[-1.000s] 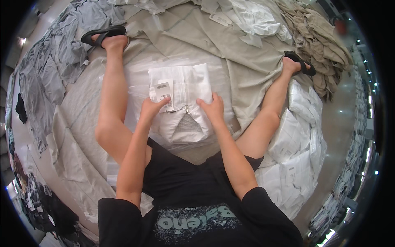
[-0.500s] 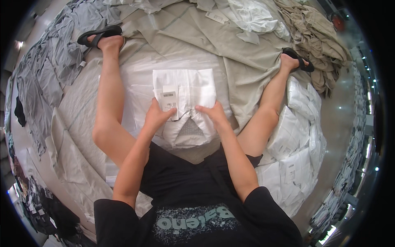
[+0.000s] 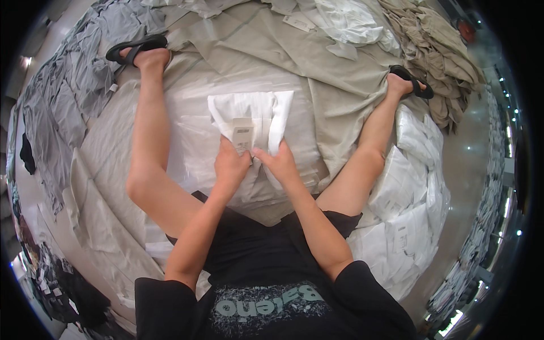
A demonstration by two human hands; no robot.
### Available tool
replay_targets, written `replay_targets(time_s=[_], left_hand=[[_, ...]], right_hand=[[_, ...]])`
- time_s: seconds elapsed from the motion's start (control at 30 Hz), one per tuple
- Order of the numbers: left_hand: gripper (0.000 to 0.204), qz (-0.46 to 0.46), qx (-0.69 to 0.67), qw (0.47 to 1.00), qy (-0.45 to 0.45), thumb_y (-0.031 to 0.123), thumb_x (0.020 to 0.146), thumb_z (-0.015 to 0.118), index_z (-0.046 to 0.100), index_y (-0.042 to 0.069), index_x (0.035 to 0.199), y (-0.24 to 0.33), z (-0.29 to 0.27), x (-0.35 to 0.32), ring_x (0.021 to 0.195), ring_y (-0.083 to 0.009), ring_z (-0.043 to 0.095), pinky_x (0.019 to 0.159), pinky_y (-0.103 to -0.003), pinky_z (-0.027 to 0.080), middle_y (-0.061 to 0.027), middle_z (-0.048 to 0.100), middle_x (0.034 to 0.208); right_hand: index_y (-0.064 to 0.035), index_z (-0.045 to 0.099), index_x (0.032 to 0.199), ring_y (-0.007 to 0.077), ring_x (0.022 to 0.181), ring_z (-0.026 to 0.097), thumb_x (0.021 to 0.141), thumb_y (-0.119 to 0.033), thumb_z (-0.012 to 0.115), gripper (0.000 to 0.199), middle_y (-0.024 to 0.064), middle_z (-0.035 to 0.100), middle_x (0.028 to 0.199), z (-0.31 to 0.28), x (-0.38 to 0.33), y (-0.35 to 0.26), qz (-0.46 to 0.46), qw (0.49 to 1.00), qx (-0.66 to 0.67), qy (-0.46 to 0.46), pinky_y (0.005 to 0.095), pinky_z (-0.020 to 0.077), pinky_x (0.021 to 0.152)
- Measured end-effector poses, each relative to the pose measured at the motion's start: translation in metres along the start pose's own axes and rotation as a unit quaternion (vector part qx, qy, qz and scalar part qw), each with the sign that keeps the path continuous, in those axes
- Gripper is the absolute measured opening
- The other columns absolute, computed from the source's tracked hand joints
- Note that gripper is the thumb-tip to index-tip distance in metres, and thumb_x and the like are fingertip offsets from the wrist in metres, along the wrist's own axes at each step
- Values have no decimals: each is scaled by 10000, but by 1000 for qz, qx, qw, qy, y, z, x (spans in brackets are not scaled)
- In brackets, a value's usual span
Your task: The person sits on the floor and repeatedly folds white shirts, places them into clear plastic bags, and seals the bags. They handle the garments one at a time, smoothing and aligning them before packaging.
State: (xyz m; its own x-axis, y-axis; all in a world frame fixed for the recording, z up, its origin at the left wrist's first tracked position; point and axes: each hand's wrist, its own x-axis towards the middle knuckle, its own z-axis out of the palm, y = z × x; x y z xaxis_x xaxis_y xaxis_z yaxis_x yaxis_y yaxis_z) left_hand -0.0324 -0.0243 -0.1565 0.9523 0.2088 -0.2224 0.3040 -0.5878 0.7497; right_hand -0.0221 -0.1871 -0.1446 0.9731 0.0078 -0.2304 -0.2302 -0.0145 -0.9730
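Observation:
Between my spread legs is a folded white shirt [image 3: 258, 107], lifted and bent inward at its sides. A pale paper tag [image 3: 242, 134] with a barcode lies on its front. My left hand [image 3: 231, 165] is closed round the shirt's left side, thumb near the tag's lower end. My right hand [image 3: 279, 163] grips the right side, its thumb reaching inward almost to the left thumb. Beneath the shirt is a stack of clear plastic bags [image 3: 190, 133]. The fingers behind the cloth are hidden.
Beige cloth [image 3: 340, 96] covers the floor under me. White garments in clear bags [image 3: 402, 221] are piled by my right leg. Grey garments [image 3: 68, 85] lie at the far left, tan ones [image 3: 433, 51] at the far right, and loose white ones [image 3: 348, 25] at the back.
Both hands have come closer together, squeezing the shirt's sides inward and narrowing it. The collar opening, with its grey patterned inside, no longer shows.

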Motion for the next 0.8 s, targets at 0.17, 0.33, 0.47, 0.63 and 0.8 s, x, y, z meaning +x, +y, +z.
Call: replay_targets(time_s=[0.17, 0.33, 0.47, 0.63, 0.8], left_hand=[[772, 62, -88, 993, -44, 247, 841, 780, 471, -52, 1483, 23, 12, -17, 1172, -498, 663, 966, -542, 540, -314, 649, 1310], [638, 178, -9, 978, -112, 242, 878, 775, 589, -42, 1417, 15, 17, -47, 1333, -425, 616, 1097, -496, 489, -300, 633, 1403], [430, 208, -204, 915, -278, 177, 960, 709, 700, 47, 1370, -10, -8, -38, 1266, -335, 648, 1074, -453, 509, -216, 678, 1383], [543, 188, 264, 918, -227, 312, 974, 723, 612, 145, 1479, -51, -39, 7, 1109, -396, 681, 954, -516, 552, -196, 711, 1152], [617, 227, 335, 905, -136, 320, 955, 756, 575, 100, 1502, -42, -33, 69, 1131, -389, 654, 964, -512, 538, -181, 665, 1217]], right_hand=[[66, 498, 1460, 326, 1275, 626, 722, -213, 991, 930, 214, 629, 1373, 17, 5, -8, -35, 998, -43, -26, 443, 516, 1081], [75, 540, 1412, 309, 1157, 694, 732, -143, 972, 834, 218, 702, 1285, 7, 19, 14, 8, 997, -62, 37, 411, 564, 984], [73, 614, 1348, 252, 1066, 734, 813, -55, 906, 623, 178, 760, 1231, -37, 41, 21, 41, 999, -18, -2, 372, 588, 910], [58, 638, 1368, 247, 1060, 745, 887, -56, 866, 544, 147, 756, 1226, -111, 47, -19, 97, 990, 92, -38, 376, 600, 903], [57, 608, 1426, 237, 1138, 712, 935, -168, 818, 579, 117, 735, 1274, -171, 33, -64, 124, 979, 164, -2, 365, 552, 1010]])
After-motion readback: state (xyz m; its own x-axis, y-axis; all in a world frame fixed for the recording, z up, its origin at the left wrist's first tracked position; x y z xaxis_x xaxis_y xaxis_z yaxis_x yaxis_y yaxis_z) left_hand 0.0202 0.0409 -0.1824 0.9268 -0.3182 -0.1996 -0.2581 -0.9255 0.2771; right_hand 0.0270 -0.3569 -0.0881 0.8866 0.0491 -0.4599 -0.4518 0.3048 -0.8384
